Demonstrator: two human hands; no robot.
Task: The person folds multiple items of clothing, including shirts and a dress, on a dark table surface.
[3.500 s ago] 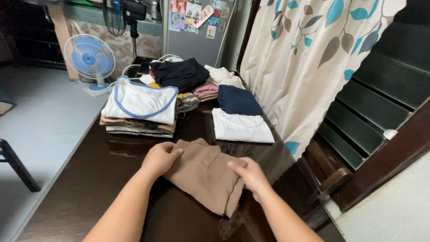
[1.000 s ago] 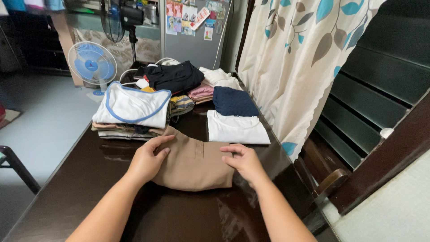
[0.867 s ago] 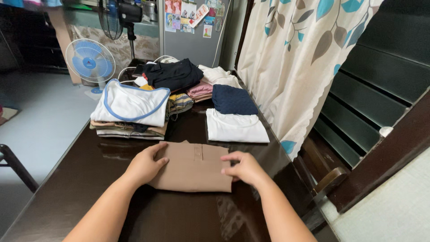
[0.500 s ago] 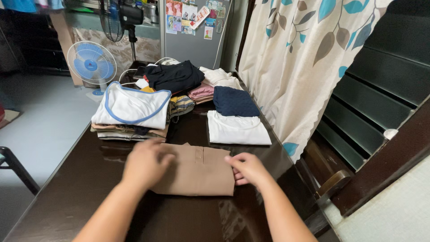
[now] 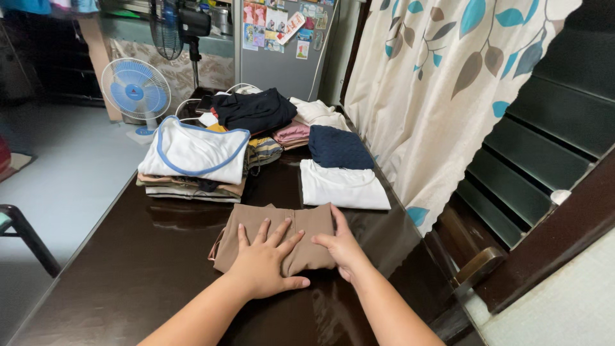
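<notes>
— So, how many hands are on the cloth?

— Two. The left hand lies flat on the folded tan garment, fingers spread wide, gripping nothing. The right hand presses its open palm against the garment's right edge, fingers straight, thumb on the cloth, also holding nothing.

— And where does that garment lie?

— On the dark glossy table, near its front, just ahead of the other laundry and touching none of it.

— Count the rest

— One white folded top just beyond the tan piece, toward the right. One navy folded piece behind it, their edges meeting. One stack at the left topped by a white shirt with blue trim; I make out some three or four thin layers beneath it, though the exact number is hard to tell. One black garment heaped at the far end, with a pink piece and a cream one beside it, and a striped piece between the stacks.

— Anything off the table?

— Two fans: a small blue one on the floor and a dark standing one behind it. One leaf-patterned curtain hangs along the table's right side
</notes>
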